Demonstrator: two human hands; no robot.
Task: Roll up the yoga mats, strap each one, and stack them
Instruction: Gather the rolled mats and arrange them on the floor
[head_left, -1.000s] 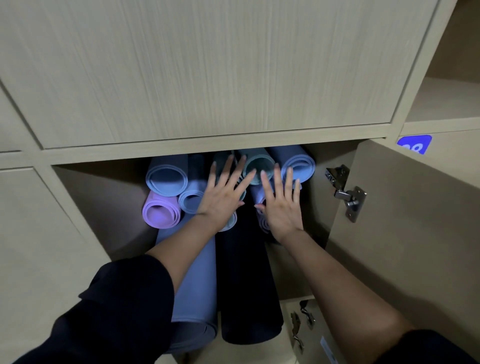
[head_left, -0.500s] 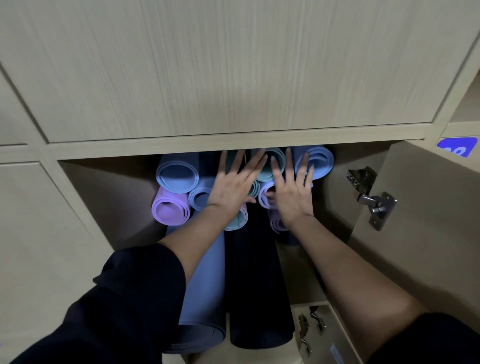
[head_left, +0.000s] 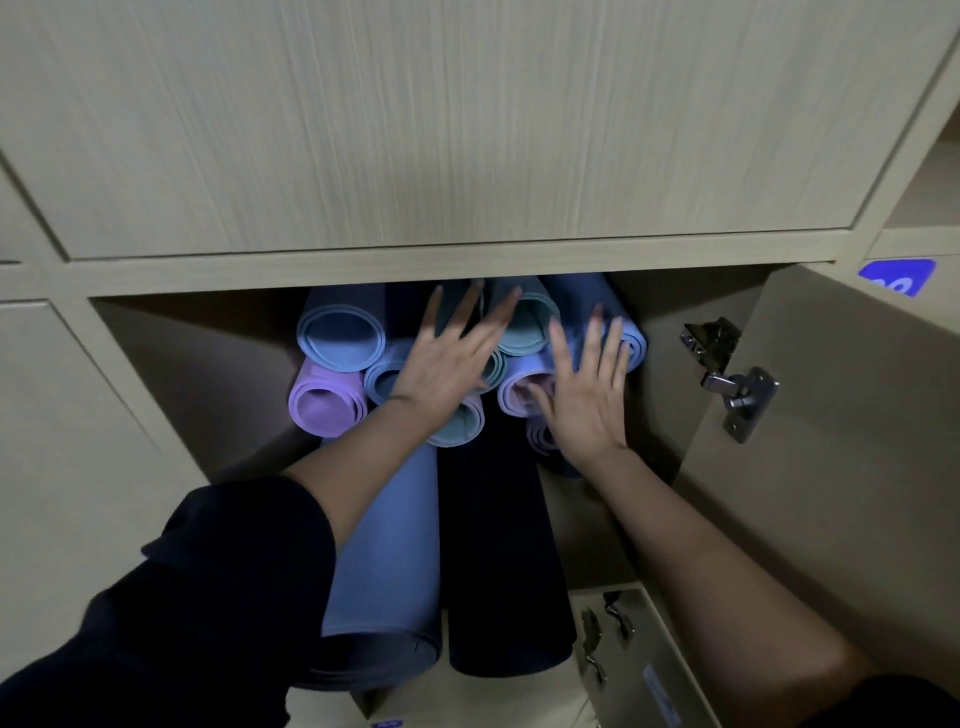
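Nearest, a dark sleeve (head_left: 208, 597) covers the left forearm. Beside it two rolled mats jut out past the compartment's front edge: a blue mat (head_left: 389, 545) and, touching its right side, a navy mat (head_left: 498, 561). Over their far ends the left hand (head_left: 447, 364) lies flat against the ends of the stacked rolls, fingers spread, gripping nothing (its fingertips are blurred). Just beside it the right hand (head_left: 587, 395) is likewise flat and splayed, palm on the end of a lavender roll (head_left: 519, 384), holding nothing. The stack fills the middle of the open compartment (head_left: 208, 364). A purple roll (head_left: 324, 405) is at its lower left with a light blue roll (head_left: 340, 335) on top. A teal roll (head_left: 527, 325) sits under the top edge between the hands. The open door (head_left: 831, 493) stands at the right edge, on its hinge (head_left: 737, 384). A closed door (head_left: 467, 130) spans above.
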